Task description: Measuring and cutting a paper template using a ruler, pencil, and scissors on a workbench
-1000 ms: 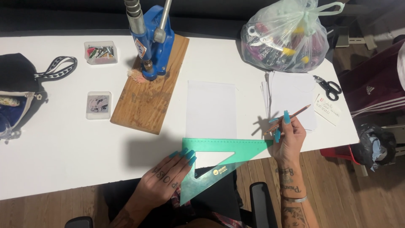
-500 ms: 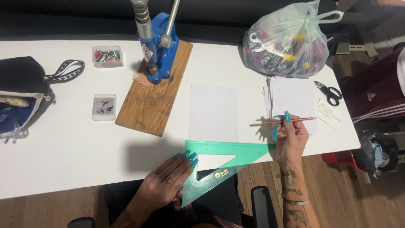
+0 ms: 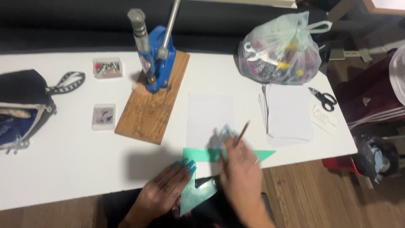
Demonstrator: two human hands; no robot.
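Note:
A green triangle ruler lies at the table's front edge, its lower corner past the edge. My left hand presses flat on its left part, fingers spread. My right hand, blurred by motion, holds a brown pencil above the ruler's upper edge, tip pointing up and right. A single white sheet lies just beyond the ruler, under the pencil.
A blue hand press stands on a wooden board. Two small clear boxes, a dark pouch at left. A stack of paper, scissors, a card and a filled plastic bag at right.
My right hand moved left with the pencil, from the ruler's right tip to over the ruler near the single sheet. My left hand stays on the ruler.

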